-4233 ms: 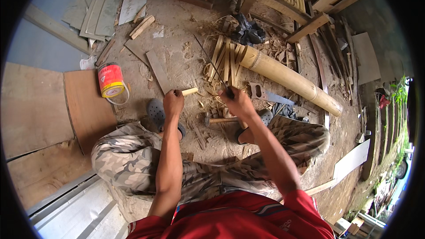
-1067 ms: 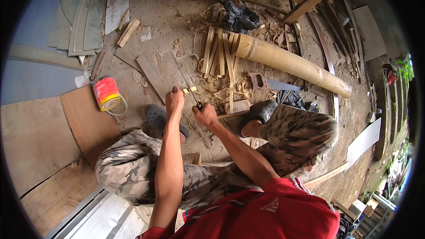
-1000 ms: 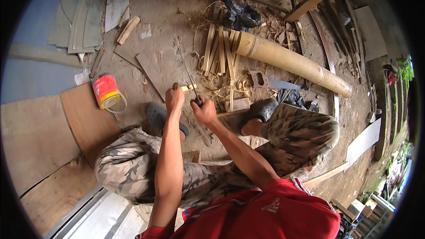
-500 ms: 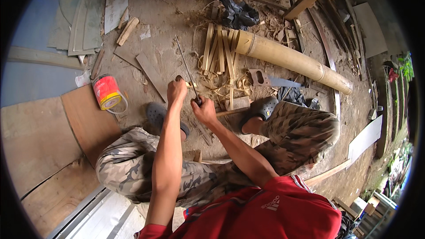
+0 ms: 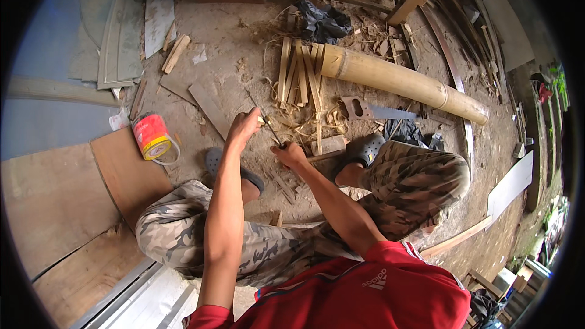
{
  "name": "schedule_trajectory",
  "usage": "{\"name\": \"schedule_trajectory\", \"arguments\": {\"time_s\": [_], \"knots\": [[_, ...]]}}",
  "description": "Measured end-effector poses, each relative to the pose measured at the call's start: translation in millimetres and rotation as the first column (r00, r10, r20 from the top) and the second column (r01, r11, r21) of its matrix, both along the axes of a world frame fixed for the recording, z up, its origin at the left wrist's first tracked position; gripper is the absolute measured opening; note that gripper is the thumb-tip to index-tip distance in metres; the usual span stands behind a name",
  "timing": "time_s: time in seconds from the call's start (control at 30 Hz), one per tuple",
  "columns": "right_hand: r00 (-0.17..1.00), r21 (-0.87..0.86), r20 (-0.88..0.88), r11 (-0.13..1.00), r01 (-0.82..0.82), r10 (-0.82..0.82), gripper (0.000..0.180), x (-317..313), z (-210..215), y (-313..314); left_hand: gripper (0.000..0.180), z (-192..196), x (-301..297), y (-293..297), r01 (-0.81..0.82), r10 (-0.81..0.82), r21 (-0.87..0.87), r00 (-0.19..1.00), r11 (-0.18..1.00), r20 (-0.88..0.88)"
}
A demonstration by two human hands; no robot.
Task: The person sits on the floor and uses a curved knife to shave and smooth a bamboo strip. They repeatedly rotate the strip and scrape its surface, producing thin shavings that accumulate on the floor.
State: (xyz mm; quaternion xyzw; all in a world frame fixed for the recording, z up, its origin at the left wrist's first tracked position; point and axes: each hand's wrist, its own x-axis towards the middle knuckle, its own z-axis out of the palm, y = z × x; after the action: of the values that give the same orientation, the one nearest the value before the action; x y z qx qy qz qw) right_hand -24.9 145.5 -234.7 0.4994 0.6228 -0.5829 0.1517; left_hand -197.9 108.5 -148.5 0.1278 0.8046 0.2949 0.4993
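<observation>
- Head view, looking down: I see the person seated low on the dirt floor (image 5: 231, 42), knees apart in camouflage trousers, both bare forearms reaching forward between them
- Left hand (image 5: 244, 131) is clenched around the near end of a thin bamboo sliver (image 5: 263, 119), which runs up and away from the fist toward the far side of the floor
- Right hand (image 5: 290, 155) is clenched on the handle of a small knife (image 5: 275, 138); the dark blade angles up toward the sliver and appears to meet it just beside the left fist, though the contact itself is too small for me to confirm
- Work done, as I judge it: a fan of split bamboo strips (image 5: 300, 76) lies at the cut end of the large bamboo culm (image 5: 402, 82), and pale shavings (image 5: 308, 123) are heaped just beyond the hands, so splitting and a good deal of paring look complete
- Work left, as I judge it: the sliver in hand is not yet laid aside, and several strips in the fan look wide and unpared
- Handsaw (image 5: 375, 111) lies idle on the floor beside the culm, well apart from both hands
- Red and yellow can (image 5: 152, 137) lies on its side near the left edge of the floor, by the plywood sheets (image 5: 61, 195); untouched
</observation>
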Motion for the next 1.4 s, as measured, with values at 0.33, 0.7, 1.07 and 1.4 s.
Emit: {"name": "schedule_trajectory", "arguments": {"time_s": [0.33,0.7,1.07,1.4], "knots": [[0.94,0.13,-0.282,0.963,0.237,-0.193,0.045,-6,32,-15,0.062,-37,-2,-16,-0.201,0.208,0.117,0.976,0.973,-0.06],[0.962,0.195,-0.253,0.969,0.154,-0.102,0.036,-12,17,-12,0.053,-32,5,-33,-0.303,0.306,0.121,0.952,0.945,-0.011],[0.981,0.191,-0.188,0.978,0.081,-0.045,0.04,-9,9,-16,0.058,-31,6,-33,-0.349,0.351,0.132,0.936,0.928,0.007],[0.992,0.224,-0.124,0.975,0.0,0.029,0.04,-5,-12,-11,0.058,-27,12,-34,-0.322,0.327,0.133,0.945,0.937,-0.018]]}}
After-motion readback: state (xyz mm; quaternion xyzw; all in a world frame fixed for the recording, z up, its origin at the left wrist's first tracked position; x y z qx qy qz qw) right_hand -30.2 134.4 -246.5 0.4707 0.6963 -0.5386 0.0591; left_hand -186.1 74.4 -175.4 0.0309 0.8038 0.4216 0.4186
